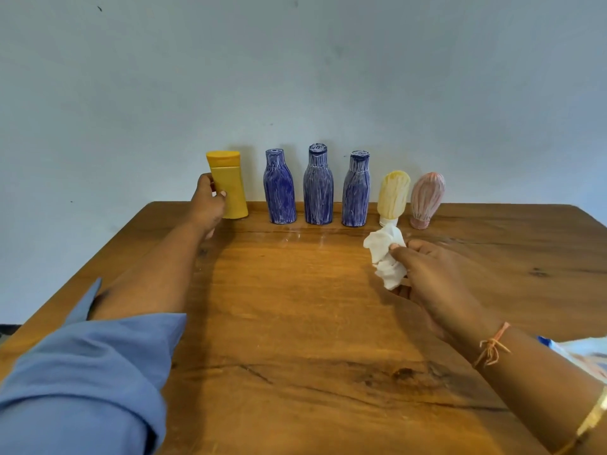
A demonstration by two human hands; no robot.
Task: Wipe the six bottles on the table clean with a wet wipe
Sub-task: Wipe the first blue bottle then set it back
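Note:
Six bottles stand in a row along the far edge of the wooden table (295,323). At the left end my left hand (207,205) grips the orange bottle (230,185), whose surface looks plain. Three blue bottles (279,187) (318,185) (356,189) with white streaks follow to the right. A pale yellow bottle (393,197) and a pink bottle (426,198), both streaked white, stand cap down at the right end. My right hand (433,277) holds a crumpled white wet wipe (386,254) above the table, in front of the yellow bottle.
A pale wall rises right behind the bottle row. A white and blue packet (581,354) lies at the table's right edge, partly hidden by my right forearm. Faint white smears (295,236) mark the wood in front of the blue bottles.

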